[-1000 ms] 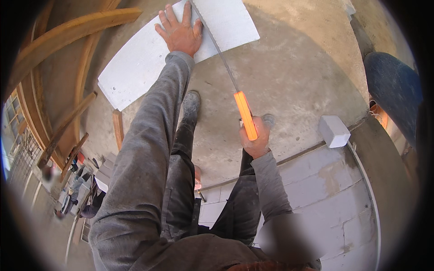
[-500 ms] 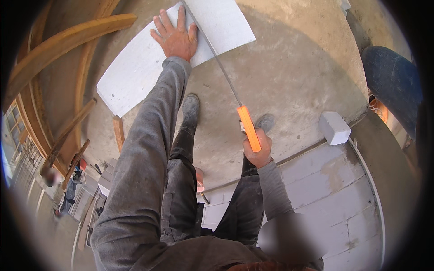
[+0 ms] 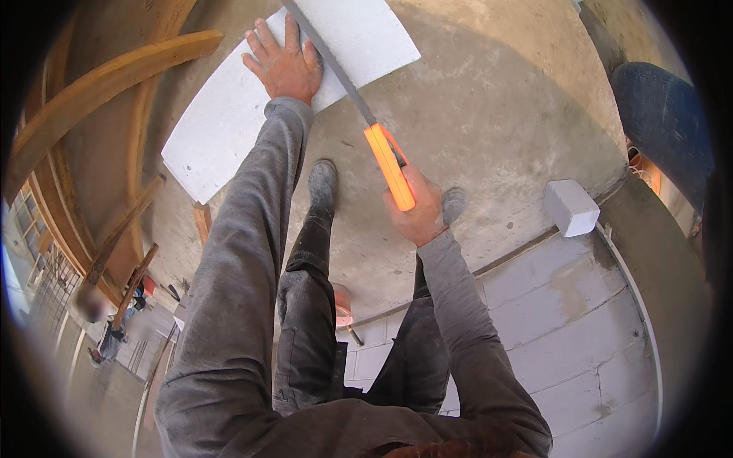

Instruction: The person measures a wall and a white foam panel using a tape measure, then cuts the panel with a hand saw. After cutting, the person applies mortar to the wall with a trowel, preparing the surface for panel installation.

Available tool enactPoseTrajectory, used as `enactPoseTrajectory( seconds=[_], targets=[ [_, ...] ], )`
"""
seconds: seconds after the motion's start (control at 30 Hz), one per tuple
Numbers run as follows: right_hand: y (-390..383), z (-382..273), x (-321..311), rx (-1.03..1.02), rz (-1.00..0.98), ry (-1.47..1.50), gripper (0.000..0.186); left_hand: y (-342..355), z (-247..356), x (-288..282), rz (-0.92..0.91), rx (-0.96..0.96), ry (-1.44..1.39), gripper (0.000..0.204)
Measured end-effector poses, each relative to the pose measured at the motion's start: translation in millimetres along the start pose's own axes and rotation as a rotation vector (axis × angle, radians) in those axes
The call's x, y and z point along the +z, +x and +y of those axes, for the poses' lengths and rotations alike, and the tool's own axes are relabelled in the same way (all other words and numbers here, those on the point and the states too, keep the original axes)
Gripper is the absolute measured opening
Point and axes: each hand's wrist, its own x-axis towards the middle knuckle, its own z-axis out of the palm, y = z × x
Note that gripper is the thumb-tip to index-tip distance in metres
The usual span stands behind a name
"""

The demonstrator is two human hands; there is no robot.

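Observation:
A long white block (image 3: 221, 126) lies on the concrete at the upper left. My left hand (image 3: 289, 70) presses flat on its top with the fingers spread. In my right hand (image 3: 418, 204) is the orange handle of a hand saw (image 3: 334, 67), my fingers wrapped round it. The grey blade runs away to the upper left across the block, just right of my left hand. Its far end passes out of the top of the view, and how deep it sits in the block I cannot tell.
Curved wooden beams (image 3: 114, 72) stand at the left. A small white block (image 3: 572, 208) sits at the edge of the concrete floor (image 3: 489, 114), near pale blockwork (image 3: 565, 305). At the right is a dark blue barrel (image 3: 660, 133). A pinkish bucket (image 3: 343, 304) stands near my legs.
My right hand has pushed the saw forward and up to the left, so its handle is closer to the block. My left hand stays on the block; the view has shifted slightly.

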Motion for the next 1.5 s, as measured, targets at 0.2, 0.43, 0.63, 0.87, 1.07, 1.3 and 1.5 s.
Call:
enactPoseTrajectory(
  seconds=[0.2,0.43,0.63,0.87,1.07,1.3,1.5],
  targets=[
    [-64.2,18.3,-20.1,-0.096,0.092,-0.017,0.018,-6.8,-9.1,-0.3,0.031,0.029,-0.046,0.056],
    [-4.4,4.8,-10.9,-0.126,0.084,0.045,0.022,-5.7,-4.1,-0.3,0.062,0.130,-0.034,0.055],
    [-91.6,44.7,-35.5,-0.120,0.063,0.020,0.024,-4.7,0.5,-1.3,0.039,0.093,-0.007,0.057],
    [-1.3,-4.2,-9.8,0.000,0.002,0.020,0.022,-13.5,-5.0,-7.9,-0.007,0.031,-0.017,0.060],
    [-41.8,21.4,-19.9,-0.049,0.020,-0.039,0.023,-2.2,6.3,-10.9,-0.010,0.007,-0.073,0.066],
    [-47.3,10.6,-19.1,-0.034,0.031,0.003,0.023,5.8,-3.1,-9.5,-0.039,-0.037,-0.015,0.067],
    [42.0,-15.0,1.7,-0.061,0.025,0.004,0.022,2.6,11.0,-2.2,-0.064,-0.023,-0.011,0.067]
  ],
)
